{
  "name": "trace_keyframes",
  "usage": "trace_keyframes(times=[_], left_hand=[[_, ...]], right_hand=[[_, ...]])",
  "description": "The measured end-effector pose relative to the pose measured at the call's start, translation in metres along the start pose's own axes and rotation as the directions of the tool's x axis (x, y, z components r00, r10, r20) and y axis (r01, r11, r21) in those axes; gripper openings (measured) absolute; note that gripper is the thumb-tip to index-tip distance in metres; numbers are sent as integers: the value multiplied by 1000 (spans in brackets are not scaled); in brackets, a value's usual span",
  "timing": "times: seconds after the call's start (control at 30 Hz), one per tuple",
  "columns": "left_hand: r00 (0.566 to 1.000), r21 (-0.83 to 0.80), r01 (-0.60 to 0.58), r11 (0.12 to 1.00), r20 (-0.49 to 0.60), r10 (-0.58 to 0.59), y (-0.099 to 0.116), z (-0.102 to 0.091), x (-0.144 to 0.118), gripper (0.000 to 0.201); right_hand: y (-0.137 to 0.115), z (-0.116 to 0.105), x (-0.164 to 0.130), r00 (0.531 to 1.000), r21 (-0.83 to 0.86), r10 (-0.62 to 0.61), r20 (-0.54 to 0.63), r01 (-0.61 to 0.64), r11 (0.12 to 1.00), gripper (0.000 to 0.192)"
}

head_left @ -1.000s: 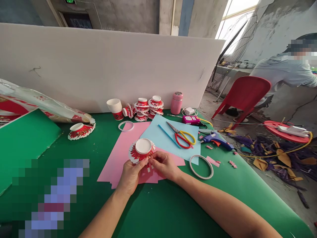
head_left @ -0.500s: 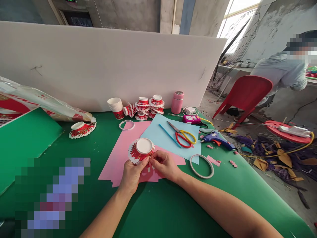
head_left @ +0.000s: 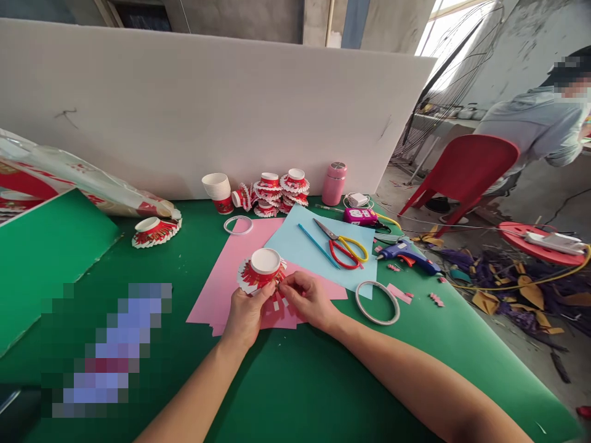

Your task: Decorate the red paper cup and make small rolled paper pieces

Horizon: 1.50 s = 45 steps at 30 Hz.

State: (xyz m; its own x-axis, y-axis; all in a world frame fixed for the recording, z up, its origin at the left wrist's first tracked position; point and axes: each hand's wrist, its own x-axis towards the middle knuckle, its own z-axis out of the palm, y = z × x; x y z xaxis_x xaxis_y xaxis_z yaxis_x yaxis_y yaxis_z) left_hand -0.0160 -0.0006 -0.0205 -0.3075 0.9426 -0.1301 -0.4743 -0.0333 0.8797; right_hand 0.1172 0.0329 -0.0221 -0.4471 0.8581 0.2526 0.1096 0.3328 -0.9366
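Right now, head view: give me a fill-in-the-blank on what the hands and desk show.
1. Both hands, left hand and right hand, hold a fringed red-and-white paper ____.
2. The red-and-yellow-handled scissors lie on the light ____ paper sheet.
3. The blue glue gun lies on the ____ table cover.

Missing: cup; blue; green

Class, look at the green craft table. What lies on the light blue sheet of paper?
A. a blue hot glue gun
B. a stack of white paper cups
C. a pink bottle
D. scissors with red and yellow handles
D: the scissors with red and yellow handles lie on the light blue sheet of paper, beside a thin blue stick.
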Motion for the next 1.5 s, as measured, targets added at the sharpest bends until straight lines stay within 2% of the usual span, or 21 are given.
trace_keyframes(times=[0.07,0.17,0.27,0.33,0.43,0.53,0.6,0.9,1.07,1.27,1.5], left_hand=[[1000,-80,-9,997,-24,7,2,1,2,32],[998,-147,-23,989,-62,14,6,2,4,33],[994,-121,-39,992,-108,26,7,1,5,32],[991,-97,-44,994,-129,32,7,1,4,31],[991,-82,-32,996,-128,21,7,3,3,29],[994,-103,-6,995,-112,-5,8,4,1,30],[994,-112,-6,994,-112,-7,8,4,0,30],[996,-88,-14,996,-88,6,7,6,-1,32],[996,-33,-24,999,-83,21,5,7,-3,29],[997,77,-64,995,-35,67,1,5,-5,24],[999,97,-39,994,-28,42,-6,0,-3,34]], right_hand=[[1,0,-1,997,-78,-67,-49,63,995,18],[1,0,-3,967,-231,-241,-79,217,948,11],[-1,1,-5,900,-367,-435,15,409,835,11],[-2,3,-6,856,-463,-502,124,497,734,15],[-2,5,-7,831,-611,-505,235,530,588,17],[-3,7,-6,815,-699,-532,232,520,491,13],[-4,6,-6,804,-714,-553,219,518,470,14],[-5,1,-6,795,-678,-589,144,513,526,16],[-5,2,-2,820,-585,-572,2,465,665,16],[-5,1,0,925,-395,-362,-114,292,871,12],[-7,1,1,967,-318,-210,-141,157,935,13]])
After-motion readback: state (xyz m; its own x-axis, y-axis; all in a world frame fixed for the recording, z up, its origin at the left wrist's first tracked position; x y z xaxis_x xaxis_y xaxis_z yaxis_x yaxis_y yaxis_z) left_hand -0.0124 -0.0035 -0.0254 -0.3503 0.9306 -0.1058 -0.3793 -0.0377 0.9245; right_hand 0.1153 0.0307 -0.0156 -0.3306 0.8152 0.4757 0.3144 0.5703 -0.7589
